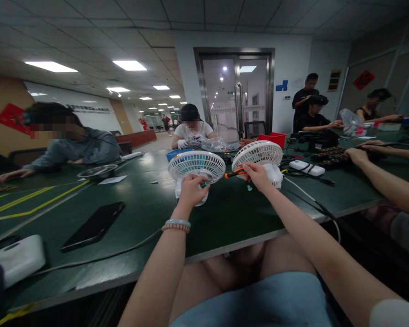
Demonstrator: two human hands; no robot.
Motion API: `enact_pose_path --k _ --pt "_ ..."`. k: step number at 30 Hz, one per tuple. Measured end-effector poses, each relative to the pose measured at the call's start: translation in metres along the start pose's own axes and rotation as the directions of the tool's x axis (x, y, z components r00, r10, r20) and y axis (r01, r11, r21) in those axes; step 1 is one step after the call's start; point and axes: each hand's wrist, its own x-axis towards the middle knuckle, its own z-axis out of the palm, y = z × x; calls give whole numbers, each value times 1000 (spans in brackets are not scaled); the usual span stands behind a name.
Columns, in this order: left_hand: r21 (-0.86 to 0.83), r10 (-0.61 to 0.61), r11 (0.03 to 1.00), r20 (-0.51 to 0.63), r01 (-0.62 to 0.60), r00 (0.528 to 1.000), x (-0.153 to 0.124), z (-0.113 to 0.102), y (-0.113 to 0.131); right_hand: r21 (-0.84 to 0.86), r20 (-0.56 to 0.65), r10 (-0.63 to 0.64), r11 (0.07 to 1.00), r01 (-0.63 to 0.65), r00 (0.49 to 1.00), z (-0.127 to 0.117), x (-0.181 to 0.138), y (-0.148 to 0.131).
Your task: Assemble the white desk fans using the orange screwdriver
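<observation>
Two small white fans stand side by side on the green table before me. My left hand (193, 190) is closed in front of the left fan (197, 164), over its lower part. A small teal piece (205, 184) shows at its fingertips; its kind I cannot make out. In my right hand (257, 176) is a screwdriver (235, 173) with an orange and black handle, pointing left, in front of the right fan (258, 153). Another small teal piece (249, 187) lies below that hand. Whether the left fingers also touch the fan is hidden.
A black phone (93, 225) and a white power bank-like box (15, 263) lie at left. Behind the fans are a blue bin (172, 156), a red bin (276, 139) and clear bags. Cables and a white box (306, 168) lie at right, near a co-worker's hands (357, 156).
</observation>
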Motion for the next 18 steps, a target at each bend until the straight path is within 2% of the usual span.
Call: enact_pose_path --k 3,11,18 --pt "2 -12 1000 10 12 1000 0 1 -1 12 4 22 1000 -22 1000 -1 0 2" --pt "0 -10 1000 13 10 1000 -1 1 1 181 70 59 981 -71 996 -5 1 11" --pt "5 -17 1000 15 17 1000 -1 -1 2 206 86 90 973 -106 992 -5 0 9"
